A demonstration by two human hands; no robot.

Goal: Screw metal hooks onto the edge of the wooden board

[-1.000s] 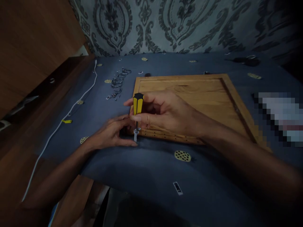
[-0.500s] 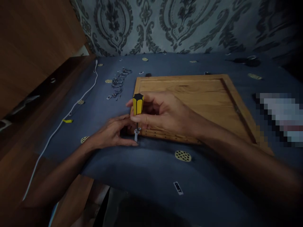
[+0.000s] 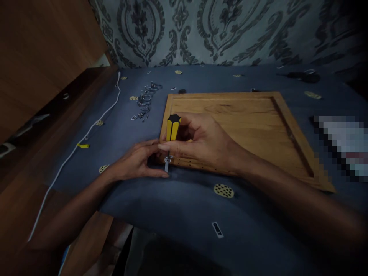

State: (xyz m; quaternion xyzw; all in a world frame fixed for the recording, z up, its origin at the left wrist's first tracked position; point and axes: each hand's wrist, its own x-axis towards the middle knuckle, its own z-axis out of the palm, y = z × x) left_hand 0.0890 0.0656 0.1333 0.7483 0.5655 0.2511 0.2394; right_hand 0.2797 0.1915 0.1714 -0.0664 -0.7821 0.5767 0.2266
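Note:
A wooden board (image 3: 247,126) with a raised rim lies on a dark blue cloth. My right hand (image 3: 201,142) is closed round a yellow and black screwdriver (image 3: 172,128), held upright at the board's near left corner. Its tip meets a small metal bracket (image 3: 166,164) on the board's front edge, which has a row of small holes. My left hand (image 3: 136,161) rests on the cloth beside that corner, its fingers pinched at the bracket.
A pile of metal hooks and small fittings (image 3: 143,102) lies left of the board. A white cable (image 3: 86,134) runs along the cloth's left side, past a wooden cabinet (image 3: 43,57). A dark tool (image 3: 304,76) lies at the far right, near the patterned wall.
The screwdriver handle has turned slightly in my right hand and leans a little to the right. The view has shifted a bit. My left hand stays at the bracket.

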